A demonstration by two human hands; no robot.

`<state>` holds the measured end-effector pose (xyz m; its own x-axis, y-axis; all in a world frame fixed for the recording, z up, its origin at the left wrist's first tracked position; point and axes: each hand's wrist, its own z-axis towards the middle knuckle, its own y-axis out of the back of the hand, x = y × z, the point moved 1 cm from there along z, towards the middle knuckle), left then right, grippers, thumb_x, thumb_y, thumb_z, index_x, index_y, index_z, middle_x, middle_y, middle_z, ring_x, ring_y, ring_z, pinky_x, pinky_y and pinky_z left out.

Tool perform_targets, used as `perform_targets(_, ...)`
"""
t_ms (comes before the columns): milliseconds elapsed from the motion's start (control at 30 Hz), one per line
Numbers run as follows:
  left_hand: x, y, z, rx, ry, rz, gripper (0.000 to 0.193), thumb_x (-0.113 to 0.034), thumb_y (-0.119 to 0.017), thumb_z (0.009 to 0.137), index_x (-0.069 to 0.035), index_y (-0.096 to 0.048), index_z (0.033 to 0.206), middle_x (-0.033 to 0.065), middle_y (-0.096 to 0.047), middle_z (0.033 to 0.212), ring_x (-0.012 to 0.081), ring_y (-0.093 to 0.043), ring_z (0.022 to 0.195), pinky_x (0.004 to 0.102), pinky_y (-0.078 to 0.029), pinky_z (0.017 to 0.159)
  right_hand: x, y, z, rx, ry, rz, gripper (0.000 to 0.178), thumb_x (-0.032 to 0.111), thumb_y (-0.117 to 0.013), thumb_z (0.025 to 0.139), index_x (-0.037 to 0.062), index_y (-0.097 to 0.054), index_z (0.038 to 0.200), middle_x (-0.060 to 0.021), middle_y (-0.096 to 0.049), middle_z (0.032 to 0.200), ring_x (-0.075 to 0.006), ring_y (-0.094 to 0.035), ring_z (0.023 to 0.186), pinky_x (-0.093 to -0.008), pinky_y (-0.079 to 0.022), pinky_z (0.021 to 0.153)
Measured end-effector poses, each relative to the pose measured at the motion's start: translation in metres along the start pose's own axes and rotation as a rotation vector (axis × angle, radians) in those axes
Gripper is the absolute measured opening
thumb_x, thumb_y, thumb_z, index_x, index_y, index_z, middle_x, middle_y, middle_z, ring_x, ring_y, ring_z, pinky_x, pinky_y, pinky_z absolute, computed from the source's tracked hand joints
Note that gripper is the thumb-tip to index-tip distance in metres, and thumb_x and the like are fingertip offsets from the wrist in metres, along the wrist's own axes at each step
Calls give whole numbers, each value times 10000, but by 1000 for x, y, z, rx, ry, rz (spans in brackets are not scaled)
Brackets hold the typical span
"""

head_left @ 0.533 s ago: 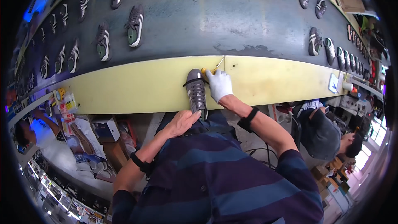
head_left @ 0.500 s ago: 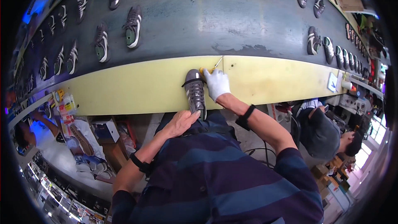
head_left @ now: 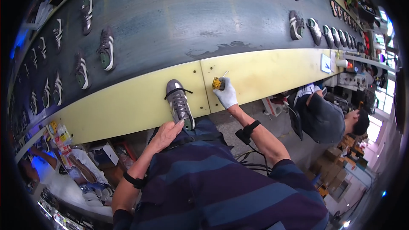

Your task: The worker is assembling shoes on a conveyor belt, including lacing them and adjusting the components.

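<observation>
A grey sneaker [head_left: 180, 104] with pale side stripes lies on the yellow bench edge, toe pointing away from me. Its laces run up the front, and a loose dark lace end [head_left: 184, 90] crosses near the toe. My bare left hand [head_left: 167, 134] grips the shoe at its heel opening, fingers closed on the collar. To the right of the shoe and apart from it, my white-gloved right hand [head_left: 226, 93] closes round a small tool with a yellow handle [head_left: 217, 83]. A thin metal shaft sticks out beyond the fingers.
Beyond the yellow ledge [head_left: 264, 64] runs a dark belt [head_left: 170, 21] carrying several sneakers at left and right. A seated person in dark clothing [head_left: 319, 117] is at my right; another person [head_left: 55, 183] is at far left. Cables [head_left: 251, 162] hang beside me.
My right hand has drawn away from the shoe toward the right, still holding the yellow-handled tool. The left hand keeps its grip on the heel. The view has turned to the right.
</observation>
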<state>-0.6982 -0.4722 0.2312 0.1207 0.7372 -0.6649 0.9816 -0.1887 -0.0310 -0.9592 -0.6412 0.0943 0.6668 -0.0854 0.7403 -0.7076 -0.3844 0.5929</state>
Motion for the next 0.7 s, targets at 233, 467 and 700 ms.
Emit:
perform_targets(233, 2, -6, 4, -33, 13, 6, 540, -476, -508, 1007, -63, -494, 660, -20, -427, 615, 103, -394, 599, 304, -339, 556, -1, 20, 2, 143, -436, 1220, 596, -75, -581, 764, 54, -430, 1326, -190, -584, 1140, -342, -656, 1013, -453, -563, 881)
perform_targets(467, -1, -12, 6, -28, 32, -8, 514, -490, -494, 1017, -93, -452, 693, -47, -407, 656, 89, -360, 622, 285, -316, 568, -14, 49, -7, 75, -363, 2045, 490, -13, -526, 850, 91, -478, 1327, -168, -568, 1188, -353, -530, 1158, -563, -387, 1082)
perform_targets(700, -9, -18, 8, -25, 60, 15, 515, -487, -488, 1021, -88, -442, 699, -46, -418, 667, 89, -364, 631, 285, -320, 576, -67, 47, -17, -151, -1059, 1415, 379, 57, -514, 920, 8, -527, 1296, -175, -590, 1248, -359, -590, 1173, -540, -509, 919)
